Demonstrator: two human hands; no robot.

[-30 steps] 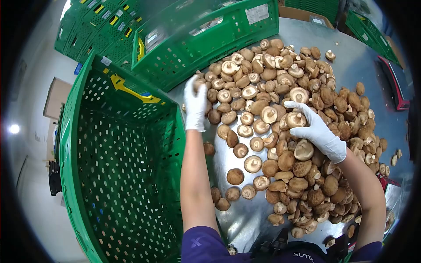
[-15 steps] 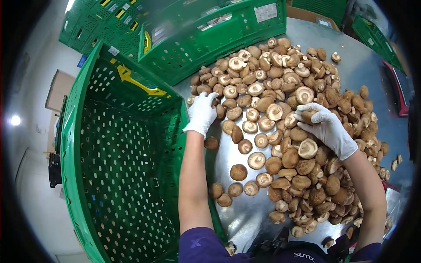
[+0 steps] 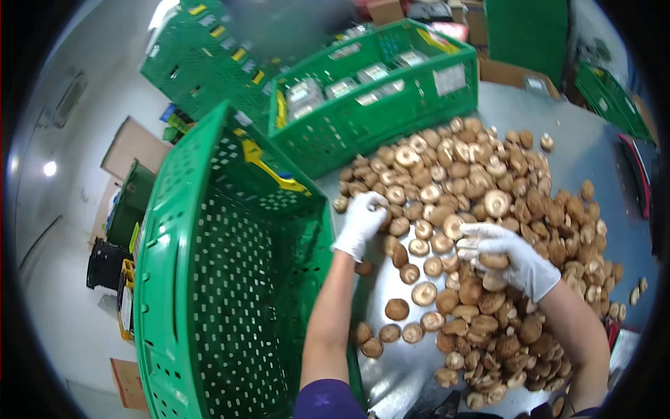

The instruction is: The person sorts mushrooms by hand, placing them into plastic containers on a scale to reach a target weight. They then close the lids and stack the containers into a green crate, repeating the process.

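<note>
Brown shiitake mushrooms (image 3: 481,304) lie heaped on a metal table, some caps down with pale gills and stems showing. My left hand (image 3: 359,225), in a white glove, is at the pile's left edge beside a large green crate (image 3: 164,279). Its fingers are curled round a brown mushroom (image 3: 382,218), mostly hidden. Over the middle of the heap, my right hand (image 3: 520,262), also gloved, keeps a shiitake mushroom (image 3: 494,261) under its bent fingers. Its fingertips reach an upturned mushroom (image 3: 453,227). The large crate is tilted, its perforated inside facing me.
Behind the heap stands another green crate (image 3: 377,112) holding several clear packs (image 3: 342,87). More green crates (image 3: 202,63) are stacked at the back left. A red-edged object (image 3: 634,174) lies at the table's right side, and a cardboard box (image 3: 513,73) sits at the back.
The view has tilted, bringing the packs in the far crate into sight. My right hand's fingers have stretched leftward to an upturned mushroom, with the held one now lower in the hand.
</note>
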